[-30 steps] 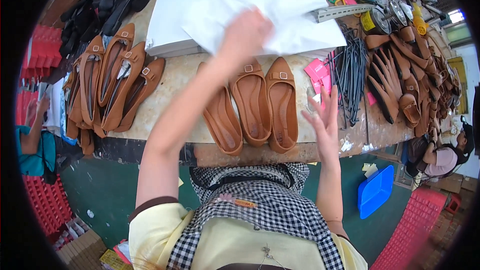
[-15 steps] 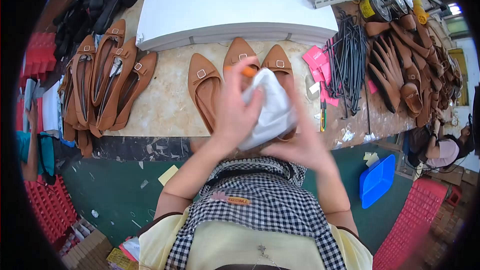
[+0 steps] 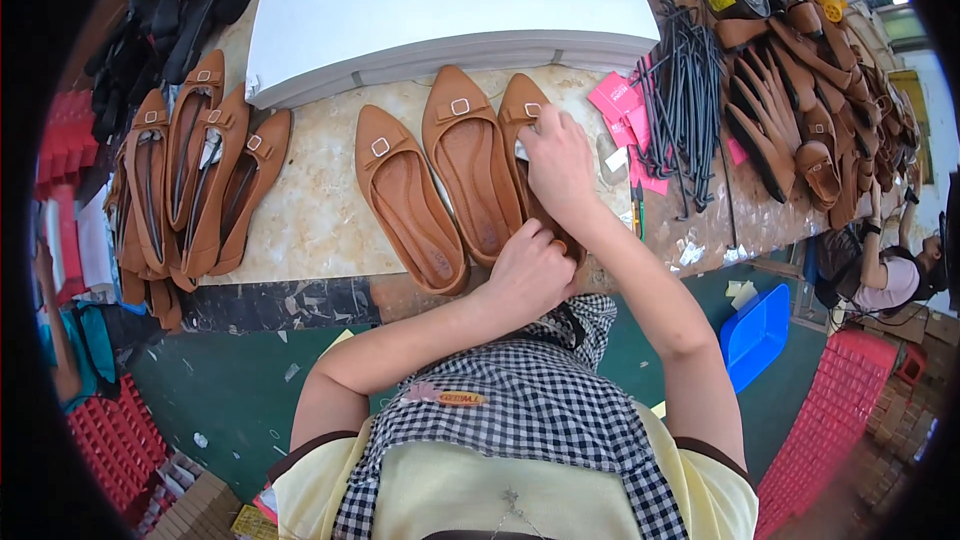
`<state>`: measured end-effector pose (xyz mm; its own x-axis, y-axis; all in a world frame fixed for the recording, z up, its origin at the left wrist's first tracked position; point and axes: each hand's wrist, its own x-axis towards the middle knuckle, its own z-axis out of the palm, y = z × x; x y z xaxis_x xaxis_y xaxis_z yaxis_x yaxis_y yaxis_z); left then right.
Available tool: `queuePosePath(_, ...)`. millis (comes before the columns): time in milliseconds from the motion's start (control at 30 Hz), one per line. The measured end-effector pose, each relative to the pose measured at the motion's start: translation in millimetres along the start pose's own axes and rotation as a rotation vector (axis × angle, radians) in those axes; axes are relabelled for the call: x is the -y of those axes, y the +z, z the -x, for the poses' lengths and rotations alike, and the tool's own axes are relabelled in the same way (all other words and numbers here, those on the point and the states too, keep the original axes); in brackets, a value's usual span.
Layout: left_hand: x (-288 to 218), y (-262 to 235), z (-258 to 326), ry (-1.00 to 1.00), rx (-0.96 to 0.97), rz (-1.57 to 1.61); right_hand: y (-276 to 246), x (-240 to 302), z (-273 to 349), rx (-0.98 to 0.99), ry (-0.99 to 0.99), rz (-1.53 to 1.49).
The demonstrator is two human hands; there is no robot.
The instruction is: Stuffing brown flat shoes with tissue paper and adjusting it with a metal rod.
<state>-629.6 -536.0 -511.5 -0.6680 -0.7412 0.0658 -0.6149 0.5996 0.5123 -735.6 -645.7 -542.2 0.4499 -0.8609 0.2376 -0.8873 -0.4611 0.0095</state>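
Note:
Three brown pointed flat shoes with square buckles lie side by side, toes away from me: a left shoe (image 3: 405,205), a middle shoe (image 3: 470,165) and a right shoe (image 3: 521,100). My right hand (image 3: 562,162) is curled over the opening of the right shoe, just behind its buckle. A scrap of white paper (image 3: 521,151) shows at its fingertips, partly inside the shoe; the rest is hidden. Closer to me, my left hand (image 3: 530,268) is closed at the heel end of that same shoe and covers most of it.
A stack of white sheets (image 3: 450,0) stands behind the shoes. More brown shoes (image 3: 215,180) lean together at left. To the right are pink cards (image 3: 615,98), black rods (image 3: 683,100) and a shoe pile (image 3: 820,130). A blue basin (image 3: 755,335) sits below the table edge.
The white paper, earlier a large wad between both hands, is now mostly out of sight at the right shoe. Both hands have come down onto that shoe. The view has shifted slightly.

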Motion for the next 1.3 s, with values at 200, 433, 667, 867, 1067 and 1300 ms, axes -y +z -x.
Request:
queuePosePath(200, -3.0, 1.2, 0.8, 0.005, 0.012, 0.009, -1.3, -37.6, -0.8, 0.095, 0.314, -0.587)
queuePosePath(433, 82.4, -93.8, -74.6, 0.040, -0.262, -0.435, -24.1, -46.2, 13.8, 0.149, 0.384, -0.756)
queuePosePath(667, 244.1, -149.4, -96.1, -0.552, -0.518, -0.528, -55.5, -27.9, 68.8, 0.074, 0.490, -0.999)
queuePosePath(867, 42.7, -100.2, -34.8, 0.341, -0.400, -0.363, -72.9, -12.1, 45.3, -0.267, 0.751, -1.701)
queuePosePath(1067, 40.5, -103.3, 11.0, 0.172, -0.676, 0.196, -91.5, 41.6, 51.0, 0.298, 0.936, -2.007)
queuePosePath(1300, 66.1, -80.7, 17.0, -0.431, -0.777, 1.204, -118.1, 62.1, 15.1, 0.120, 0.030, -1.329)
